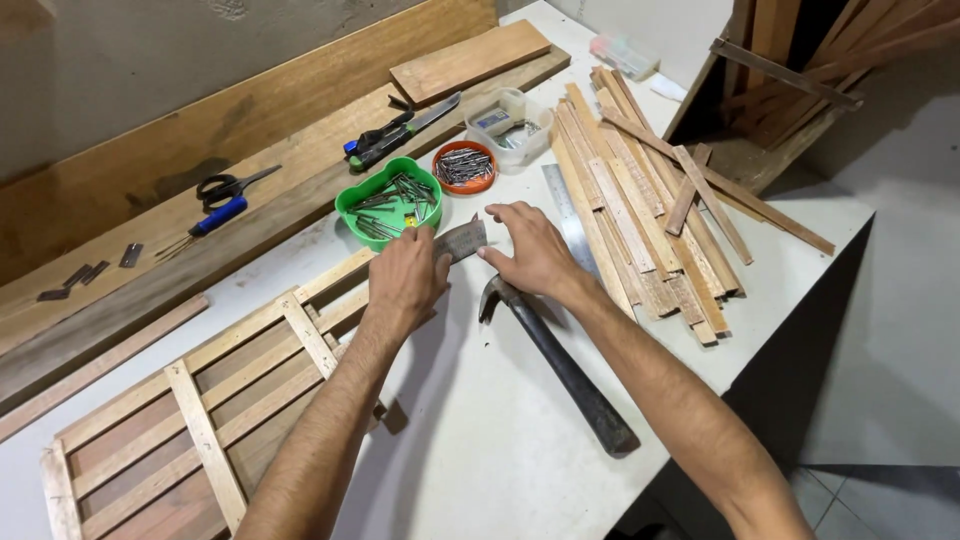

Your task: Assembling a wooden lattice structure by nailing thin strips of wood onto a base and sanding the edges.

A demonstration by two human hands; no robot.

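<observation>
1. A white counter stood in a workshop corner, with long wooden planks leaning along the wall on its far left side and a tiled floor showing at the lower right.
2. The left hand rested near the middle of the counter, its fingers curled down onto the left end of a small flat metal piece; how firmly they pinched it could not be told.
3. The right hand lay just beside it, fingers spread fairly wide and flat, the fingertips touching the right end of the same metal piece.
4. That metal piece sat between the two hands, just in front of a green bowl full of nails.
5. A claw hammer lay on the counter under the right wrist, its head near the hand and its dark handle running toward the near edge.
6. A slatted wooden frame lay at the lower left, its upper corner beside the left hand.
7. An orange bowl of nails stood to the right of the green one, with a clear plastic tub behind it.
8. A steel ruler lay beside the right hand, next to a loose pile of wooden slats on the right of the counter.
9. On the planks lay black scissors, a blue-handled tool and a utility knife with a green and black grip.
</observation>
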